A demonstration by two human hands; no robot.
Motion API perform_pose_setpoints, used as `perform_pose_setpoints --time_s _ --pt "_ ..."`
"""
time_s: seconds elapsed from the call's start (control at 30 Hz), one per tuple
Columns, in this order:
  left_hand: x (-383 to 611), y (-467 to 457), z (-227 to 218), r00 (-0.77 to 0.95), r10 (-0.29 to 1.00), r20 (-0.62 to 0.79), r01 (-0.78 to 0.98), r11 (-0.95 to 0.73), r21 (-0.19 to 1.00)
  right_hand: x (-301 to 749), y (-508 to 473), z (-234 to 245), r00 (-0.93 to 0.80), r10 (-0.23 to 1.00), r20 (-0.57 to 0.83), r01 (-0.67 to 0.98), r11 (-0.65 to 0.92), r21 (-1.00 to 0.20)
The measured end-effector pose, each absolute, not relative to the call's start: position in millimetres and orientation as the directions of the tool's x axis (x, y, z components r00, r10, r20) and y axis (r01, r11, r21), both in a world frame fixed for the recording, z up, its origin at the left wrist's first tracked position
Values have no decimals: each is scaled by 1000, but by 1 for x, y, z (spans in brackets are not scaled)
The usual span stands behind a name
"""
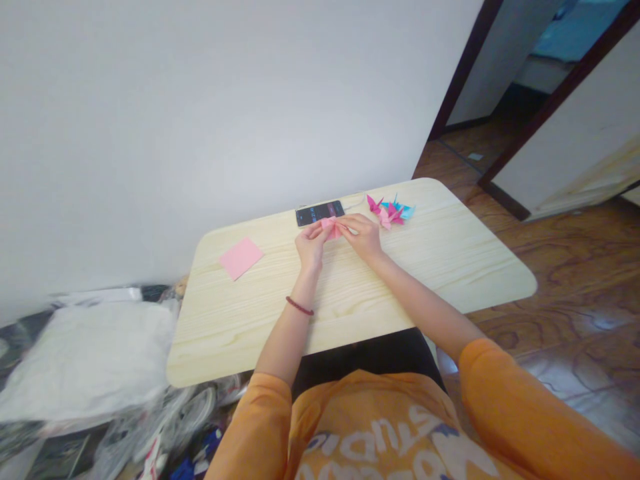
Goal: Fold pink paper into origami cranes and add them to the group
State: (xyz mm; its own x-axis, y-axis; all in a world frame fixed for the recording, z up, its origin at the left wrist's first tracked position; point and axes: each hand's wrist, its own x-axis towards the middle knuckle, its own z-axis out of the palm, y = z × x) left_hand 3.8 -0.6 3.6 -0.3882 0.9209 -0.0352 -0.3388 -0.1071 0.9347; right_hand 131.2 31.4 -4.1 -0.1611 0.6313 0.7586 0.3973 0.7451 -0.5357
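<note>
Together the left hand (310, 245) and right hand (365, 237) pinch one small pink paper (331, 227), fingers closed, over the table (425, 267)

White block letters cross the chest of the person's orange T-shirt (385, 427), but they are foreshortened and cut by the picture's edge, so no word reads whole. The black smartphone (319, 213) shows screen marks too small to read.
</note>
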Motion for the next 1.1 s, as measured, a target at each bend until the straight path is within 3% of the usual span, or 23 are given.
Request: perform_pose_setpoints --time_s 0.23,0.57,0.87,1.1 --pt "4 0 2 -323 946 38 -356 -159 921 130 29 -4 -238 607 758 463 757 -461" --pt "2 0 7 -167 977 135 -416 -194 888 127 27 1 -282 646 709 487 733 -474" --pt "3 -3 20 -142 989 -44 -464 -27 885 130 33 0 -136 760 636 367 635 -680" --pt "3 0 15 -124 992 -33 -461 -28 887 131 43 -1 -55 883 466 137 469 -872"
